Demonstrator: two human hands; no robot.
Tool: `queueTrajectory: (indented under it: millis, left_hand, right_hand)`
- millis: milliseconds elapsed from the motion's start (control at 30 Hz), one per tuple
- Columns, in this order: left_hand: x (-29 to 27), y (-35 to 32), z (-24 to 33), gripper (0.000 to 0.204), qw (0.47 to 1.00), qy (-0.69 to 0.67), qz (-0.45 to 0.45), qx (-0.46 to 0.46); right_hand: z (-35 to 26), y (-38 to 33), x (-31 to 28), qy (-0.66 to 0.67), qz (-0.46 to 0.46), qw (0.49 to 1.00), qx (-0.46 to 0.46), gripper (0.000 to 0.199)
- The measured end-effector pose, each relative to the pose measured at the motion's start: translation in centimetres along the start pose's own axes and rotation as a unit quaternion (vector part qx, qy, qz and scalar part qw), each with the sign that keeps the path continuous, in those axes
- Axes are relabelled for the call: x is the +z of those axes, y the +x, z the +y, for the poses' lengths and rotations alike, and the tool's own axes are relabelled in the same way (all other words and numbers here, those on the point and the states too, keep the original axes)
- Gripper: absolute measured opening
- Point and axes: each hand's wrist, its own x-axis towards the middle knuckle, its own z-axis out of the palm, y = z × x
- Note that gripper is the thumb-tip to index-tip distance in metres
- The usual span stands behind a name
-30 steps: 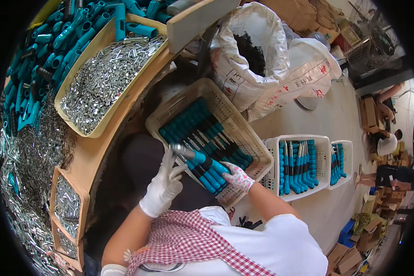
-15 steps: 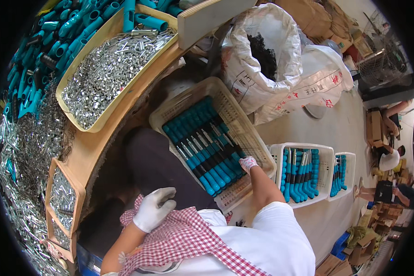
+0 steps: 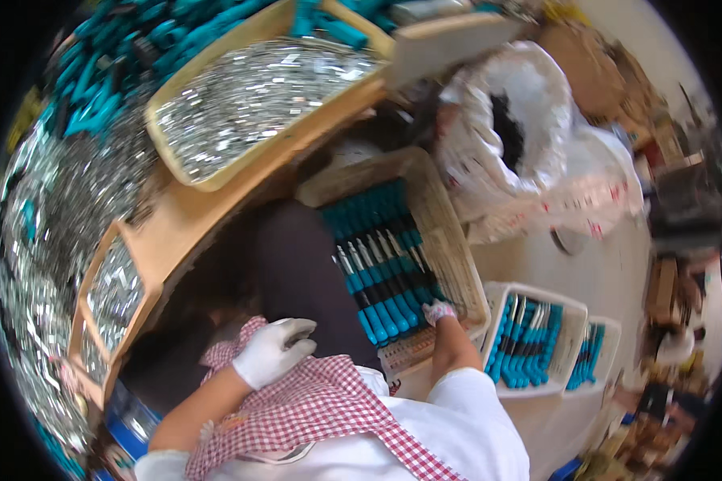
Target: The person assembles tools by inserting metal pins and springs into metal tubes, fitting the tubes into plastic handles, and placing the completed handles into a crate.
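Observation:
My left hand (image 3: 277,351), in a white glove, hovers over my apron and lap; its fingers are loosely bent and apart, with nothing between them. My right hand (image 3: 439,311), gloved too, reaches into a pale plastic crate (image 3: 472,276) beside my leg. Its fingers are closed around the handle end of a teal-handled tool at the right end of a row; blur partly hides the grip. Side by side in the crate lie several teal-handled tools (image 3: 387,309) with black middles and silver metal tips. More teal pieces (image 3: 369,204) fill its far part.
Left, a wooden workbench (image 3: 186,228) carries a yellow tray (image 3: 164,144) of small metal pins, heaped teal handles (image 3: 96,100) and wooden-framed boxes (image 3: 96,309) of metal parts. White sacks (image 3: 465,132) stand beyond the crate. Two white crates (image 3: 529,389) (image 3: 606,373) of teal tools stand right.
The whole view has shifted and blurred, with the bench and crates sliding right in the picture. My right hand stays at the row's right end; my left hand remains over my lap.

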Motion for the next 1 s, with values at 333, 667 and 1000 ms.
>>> queueTrajectory:
  millis: [333, 667, 1000]
  left_hand:
    - [-0.6, -3.3, -1.5, 0.042, 0.994, 0.040, 0.073, 0.070]
    - [-7.8, -13.0, -2.4, 0.031, 0.935, -0.051, 0.300, 0.183]
    - [-23.4, -29.2, -9.5, 0.032, 0.737, 0.107, 0.667, -0.026]
  right_hand:
    - [-3.4, -4.7, -2.6, -0.102, 0.160, 0.975, -0.114, 0.066]
    - [-27.9, -24.7, -17.1, 0.194, 0.404, 0.592, -0.670, 0.027]
    - [-41.8, -40.7, -15.8, 0.014, 0.304, 0.355, -0.884, 0.035]
